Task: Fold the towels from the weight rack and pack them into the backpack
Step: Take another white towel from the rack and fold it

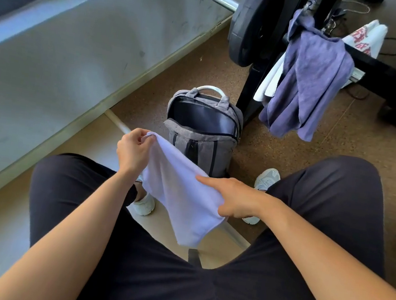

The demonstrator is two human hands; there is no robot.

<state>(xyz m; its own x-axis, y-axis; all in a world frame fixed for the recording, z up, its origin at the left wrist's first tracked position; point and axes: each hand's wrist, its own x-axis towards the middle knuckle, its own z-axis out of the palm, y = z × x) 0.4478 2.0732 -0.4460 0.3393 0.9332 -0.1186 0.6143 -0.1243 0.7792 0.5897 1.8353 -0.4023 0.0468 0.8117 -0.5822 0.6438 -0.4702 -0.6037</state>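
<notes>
My dark trousers (147,282) fill the near edge; just beyond, the white towel (180,198) hangs between my hands: left hand (134,152) pinches its far-left corner, right hand (234,199) grips the right edge w/ index laid along the cloth. Looks light, soft & floppy, so I'd hold corners & edges, not the middle. Backpack (217,147) stands open just behind it; purple towel (310,81) draped on weight rack (385,74), far right.

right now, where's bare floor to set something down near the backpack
Bare floor lies between the backpack and the wall skirting, and between the backpack, the weight rack upright and the right knee. Crowded: the rack, where the purple towel and a second white towel hang low, and before the backpack, where the left hand and right hand hold the white towel.
</notes>
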